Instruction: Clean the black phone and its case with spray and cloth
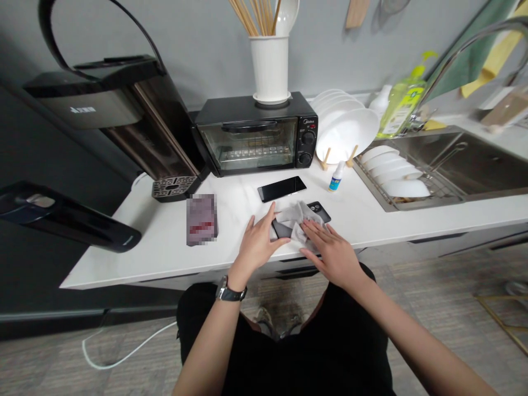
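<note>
Cloth [299,212], crumpled white, sat between flattened right hand [333,250] and flat dark-grey phone [282,229]. Half-open left hand [258,243] held the phone's end.

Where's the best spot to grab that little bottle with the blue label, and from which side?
Probably around the body of the small bottle, coming from the front, the person's side. It stands upright and narrow, so it could be pinched from opposite sides, while the plates and wooden pegs stand just behind it.
</note>
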Available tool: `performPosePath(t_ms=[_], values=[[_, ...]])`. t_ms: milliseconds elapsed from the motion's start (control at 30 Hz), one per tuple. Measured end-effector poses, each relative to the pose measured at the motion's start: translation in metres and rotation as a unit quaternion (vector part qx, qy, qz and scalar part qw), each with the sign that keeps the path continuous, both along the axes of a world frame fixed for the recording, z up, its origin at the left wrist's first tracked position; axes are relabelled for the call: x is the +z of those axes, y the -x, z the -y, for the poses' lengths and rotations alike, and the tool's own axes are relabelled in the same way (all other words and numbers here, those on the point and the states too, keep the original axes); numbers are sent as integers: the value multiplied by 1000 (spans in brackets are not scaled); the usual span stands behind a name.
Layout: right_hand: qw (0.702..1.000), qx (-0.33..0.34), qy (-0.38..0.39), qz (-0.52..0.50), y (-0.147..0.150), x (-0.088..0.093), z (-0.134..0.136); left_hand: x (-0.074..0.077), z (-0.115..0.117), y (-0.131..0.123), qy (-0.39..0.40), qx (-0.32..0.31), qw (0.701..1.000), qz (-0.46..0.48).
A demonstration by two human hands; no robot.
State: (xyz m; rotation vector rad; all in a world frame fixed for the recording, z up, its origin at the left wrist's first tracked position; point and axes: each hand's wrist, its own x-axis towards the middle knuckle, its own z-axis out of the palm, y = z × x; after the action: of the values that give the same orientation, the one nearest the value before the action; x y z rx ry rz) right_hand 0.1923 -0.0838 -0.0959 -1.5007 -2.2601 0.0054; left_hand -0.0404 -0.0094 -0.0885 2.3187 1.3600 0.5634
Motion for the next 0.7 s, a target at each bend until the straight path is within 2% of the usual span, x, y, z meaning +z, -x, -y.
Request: performPosePath(t_ms=[167,333,433,567,633,700], values=[[996,-82,-22,20,-20,-6,-19,5,0,-1,12,-9,1000,13],[992,-122,-39,-15,0,-11,-44,6,1,-1,16,-10,1000,8],[994,-94,-29,-41,32,-10,-49,3,1,0,16,-13,1000,5],[998,-23,-2,-65,75,-3,-37,-4,-2,3,5,-23,1000,-10],[997,1,5,-77,83,1,-26,-6,-4,4,5,-20,999,-24],[996,31,12,-83,79,3,-15,-6,-4,3,9,-8,999,-37]])
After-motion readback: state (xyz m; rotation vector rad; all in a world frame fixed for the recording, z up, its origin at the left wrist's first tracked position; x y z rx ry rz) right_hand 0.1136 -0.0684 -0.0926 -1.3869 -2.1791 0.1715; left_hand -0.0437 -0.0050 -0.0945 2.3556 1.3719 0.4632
